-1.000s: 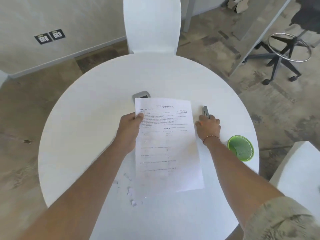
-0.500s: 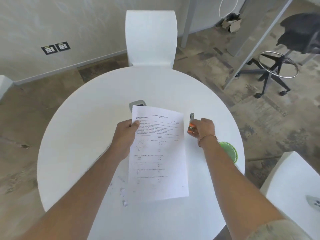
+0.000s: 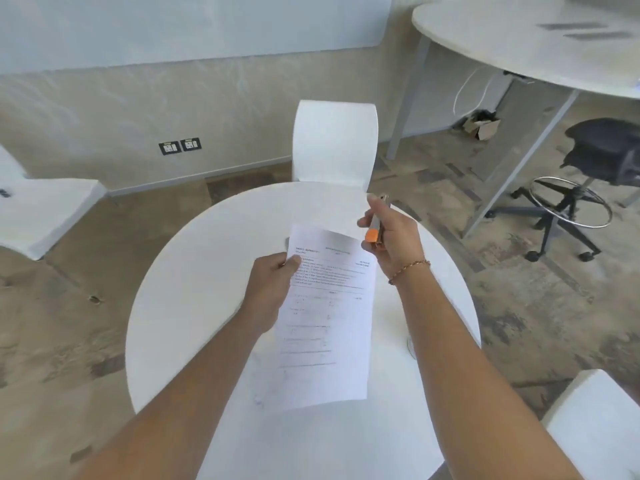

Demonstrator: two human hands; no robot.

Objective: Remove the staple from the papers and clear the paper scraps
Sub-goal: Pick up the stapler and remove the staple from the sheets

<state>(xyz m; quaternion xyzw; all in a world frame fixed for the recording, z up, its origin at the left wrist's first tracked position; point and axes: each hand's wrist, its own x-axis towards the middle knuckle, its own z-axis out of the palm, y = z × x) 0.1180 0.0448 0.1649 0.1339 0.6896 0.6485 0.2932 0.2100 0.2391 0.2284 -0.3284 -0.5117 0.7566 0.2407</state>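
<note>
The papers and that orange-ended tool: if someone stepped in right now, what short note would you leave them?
Left hand: holds the papers by their upper left edge, lifted over the round table.
Right hand: grips the staple remover, raised beside the papers' top right corner.
Done: tool picked up.
Left: whether the staple is out cannot be seen; a few paper scraps lie on the table near the papers' lower left corner and need clearing.

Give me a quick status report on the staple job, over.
Left hand grips the papers near their top left corner. Right hand holds the staple remover above the top right corner, not yet on the paper. Staple itself not visible. Nothing blocking.
</note>
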